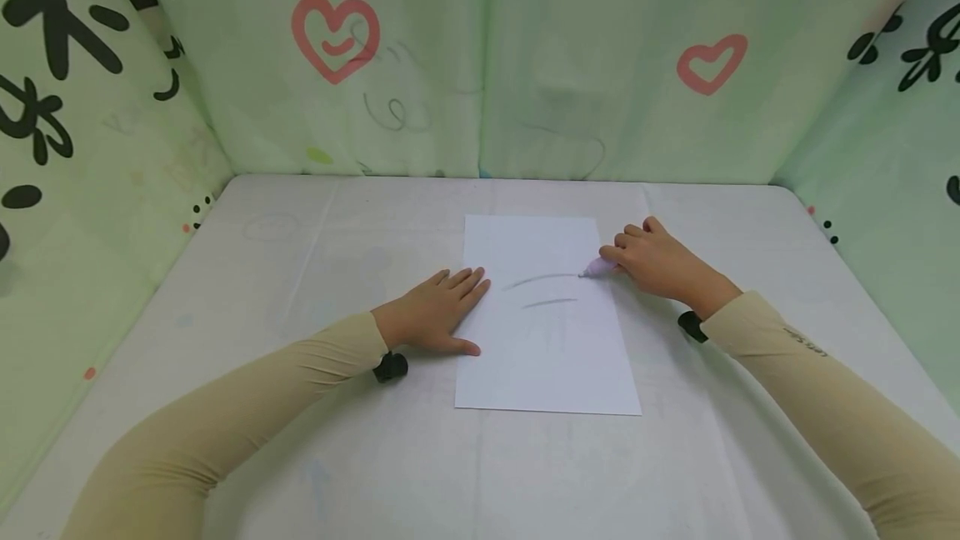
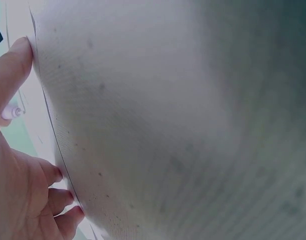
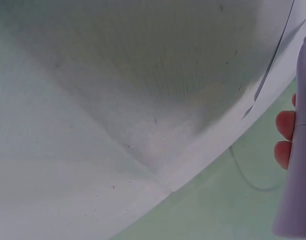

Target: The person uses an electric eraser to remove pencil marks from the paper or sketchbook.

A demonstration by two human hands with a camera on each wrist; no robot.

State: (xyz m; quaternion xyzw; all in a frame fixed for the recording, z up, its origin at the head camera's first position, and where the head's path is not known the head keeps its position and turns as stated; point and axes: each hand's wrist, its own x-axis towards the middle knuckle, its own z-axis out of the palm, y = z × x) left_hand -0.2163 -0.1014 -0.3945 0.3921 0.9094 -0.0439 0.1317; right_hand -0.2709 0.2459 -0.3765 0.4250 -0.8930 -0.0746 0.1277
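A white sheet of paper (image 1: 547, 365) lies on the table, with two thin curved grey strokes (image 1: 551, 302) across its upper half. My left hand (image 1: 435, 311) rests with spread fingers on the sheet's left edge; the left wrist view shows the thumb (image 2: 18, 60) and fingertips along that edge. At the right edge, my right hand (image 1: 660, 261) grips a thick lavender pen-shaped tool (image 1: 598, 267). Its narrow tip points left and meets the right end of the upper stroke. In the right wrist view, fingertips curl round the tool's lavender barrel (image 3: 298, 165).
A white cloth (image 1: 337, 440) covers the table under the sheet. Green printed curtains (image 1: 585, 48) with hearts and dark lettering close off the back and both sides. A small black wrist camera (image 1: 391, 367) sits under the left cuff, another (image 1: 692, 326) under the right.
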